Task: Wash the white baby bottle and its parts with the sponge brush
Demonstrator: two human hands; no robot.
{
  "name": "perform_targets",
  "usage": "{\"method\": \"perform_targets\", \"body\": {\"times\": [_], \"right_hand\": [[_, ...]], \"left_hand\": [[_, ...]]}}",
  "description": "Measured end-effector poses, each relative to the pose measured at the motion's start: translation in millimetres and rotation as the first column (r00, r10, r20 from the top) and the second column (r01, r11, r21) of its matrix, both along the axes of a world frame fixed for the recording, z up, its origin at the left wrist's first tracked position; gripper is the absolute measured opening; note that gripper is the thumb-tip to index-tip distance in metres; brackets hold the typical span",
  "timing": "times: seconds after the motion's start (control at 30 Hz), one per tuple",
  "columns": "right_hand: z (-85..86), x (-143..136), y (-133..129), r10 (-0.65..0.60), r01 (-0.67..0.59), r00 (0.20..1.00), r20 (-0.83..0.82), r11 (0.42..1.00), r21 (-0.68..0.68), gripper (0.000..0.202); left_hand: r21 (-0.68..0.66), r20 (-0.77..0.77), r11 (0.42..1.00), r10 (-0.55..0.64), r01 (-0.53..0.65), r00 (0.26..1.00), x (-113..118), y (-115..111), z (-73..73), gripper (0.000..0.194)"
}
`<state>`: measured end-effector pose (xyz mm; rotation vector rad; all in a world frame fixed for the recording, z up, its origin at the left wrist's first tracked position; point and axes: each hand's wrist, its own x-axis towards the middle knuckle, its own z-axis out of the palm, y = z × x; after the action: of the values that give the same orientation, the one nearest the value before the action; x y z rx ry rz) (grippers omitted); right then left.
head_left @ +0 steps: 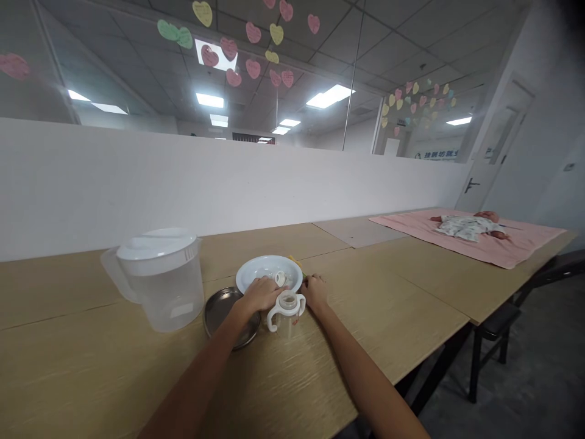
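Note:
My left hand (261,295) is over the front rim of a white bowl (245,270), its fingers curled and its thumb toward the right; it appears to grip the rim. Inside the bowl lies a small white ring-shaped cap (280,278), beside other clear parts too small to name. My right hand (316,292) is at the bowl's right edge with bent fingers, touching a thin yellow-green thing (295,261) partly hidden there. Between my wrists stands an uncapped clear baby bottle (287,323) with white side handles. Under my left forearm is a round metal tray (222,314).
A lidded clear pitcher (169,292) stands on the left of the wooden table (388,317). At the far right, a baby doll (468,227) in patterned clothes lies on a pink cloth (498,253). A black stool (498,323) stands beyond the table's right edge. A white wall runs behind.

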<state>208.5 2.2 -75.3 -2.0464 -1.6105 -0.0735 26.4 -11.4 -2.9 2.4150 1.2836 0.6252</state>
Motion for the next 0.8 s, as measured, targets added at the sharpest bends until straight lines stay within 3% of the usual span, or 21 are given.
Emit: {"method": "perform_targets", "body": {"times": [0.17,0.33,0.5,0.67,0.8], "right_hand": [[-5.1,2.2,2.9,0.009,-0.008,0.999,-0.040,1.000,0.025,0.025],[-6.3,4.0,1.1,-0.013,0.023,0.993,-0.117,0.996,0.081,0.047],[0.1,6.8,-2.8,-0.055,0.093,0.982,-0.181,0.973,0.210,0.052],[12.8,5.0,-10.4,0.052,0.107,0.943,-0.328,0.888,0.448,0.039],[23.4,-2.2,-23.0,0.231,0.009,0.927,-0.295,0.773,0.634,0.034]], "left_hand": [[0.039,0.123,0.995,0.082,-0.087,0.989,0.0,5.9,-1.1,0.018],[0.044,0.274,0.965,0.239,-0.260,0.931,-0.1,11.8,-2.5,0.017],[0.062,0.377,0.966,0.209,-0.250,0.902,-1.0,12.9,1.5,0.025],[0.067,0.462,0.957,0.222,-0.284,0.859,-3.8,13.9,13.7,0.029],[0.082,0.501,0.952,0.217,-0.295,0.838,-6.5,10.2,27.0,0.035]]}}
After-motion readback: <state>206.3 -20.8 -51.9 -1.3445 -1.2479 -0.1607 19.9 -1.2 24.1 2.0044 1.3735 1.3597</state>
